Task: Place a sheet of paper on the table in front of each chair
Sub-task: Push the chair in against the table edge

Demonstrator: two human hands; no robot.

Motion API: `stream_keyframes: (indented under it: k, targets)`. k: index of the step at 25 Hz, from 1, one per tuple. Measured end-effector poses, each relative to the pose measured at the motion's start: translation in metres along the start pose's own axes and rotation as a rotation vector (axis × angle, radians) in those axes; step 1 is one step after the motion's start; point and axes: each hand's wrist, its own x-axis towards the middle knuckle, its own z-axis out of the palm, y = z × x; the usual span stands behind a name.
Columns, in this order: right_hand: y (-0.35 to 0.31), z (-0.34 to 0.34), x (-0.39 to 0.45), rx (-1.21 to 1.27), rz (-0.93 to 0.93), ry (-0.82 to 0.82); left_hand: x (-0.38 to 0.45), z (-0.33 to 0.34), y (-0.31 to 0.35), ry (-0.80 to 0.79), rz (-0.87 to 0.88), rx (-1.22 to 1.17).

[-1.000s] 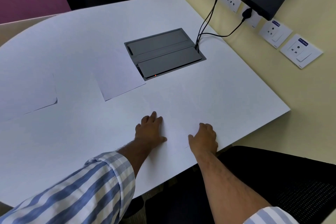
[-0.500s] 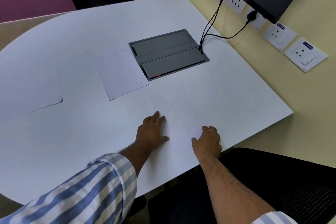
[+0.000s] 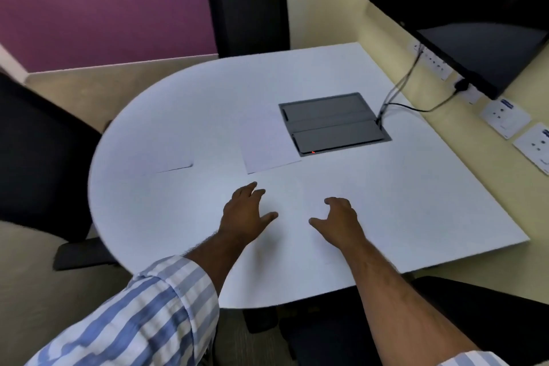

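A white table carries white paper sheets. One sheet lies mid-table beside the grey cable box. Another sheet lies toward the left edge, facing the left chair. A faint third sheet lies near the front edge between my hands. My left hand and my right hand hover just above it, fingers spread, holding nothing. A black chair stands at the far side, and another chair is at the lower right.
A grey cable box is set into the table, with black cables running to wall sockets. A dark monitor hangs on the right wall. The purple wall sits at the back left.
Both hands have lifted off the near sheet and drawn back, fingers opening. The view has pulled back and up, bringing the far and left chairs into sight.
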Motion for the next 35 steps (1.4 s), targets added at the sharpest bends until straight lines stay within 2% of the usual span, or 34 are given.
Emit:
stream_keyframes:
  k: [2, 8, 14, 20, 27, 35]
  targets:
    - [-0.038, 0.003, -0.016, -0.032, -0.105, -0.071, -0.022, -0.027, -0.026, 0.067, -0.064, -0.014]
    - [-0.134, 0.038, -0.080, -0.024, -0.283, -0.090, -0.080, -0.084, -0.116, 0.159, -0.128, -0.169]
    - [-0.224, 0.107, -0.151, 0.013, -0.323, 0.014, -0.138, -0.146, -0.230, 0.172, -0.101, -0.231]
    - [-0.324, 0.179, -0.198, 0.083, -0.367, 0.102, -0.161, -0.220, -0.319, 0.213, -0.056, -0.282]
    - [-0.413, 0.220, -0.205, 0.050, -0.476, 0.106, -0.167, -0.277, -0.390, 0.257, -0.076, -0.298]
    - [-0.488, 0.271, -0.151, 0.080, -0.506, 0.033, -0.125, -0.342, -0.471, 0.203, -0.069, -0.195]
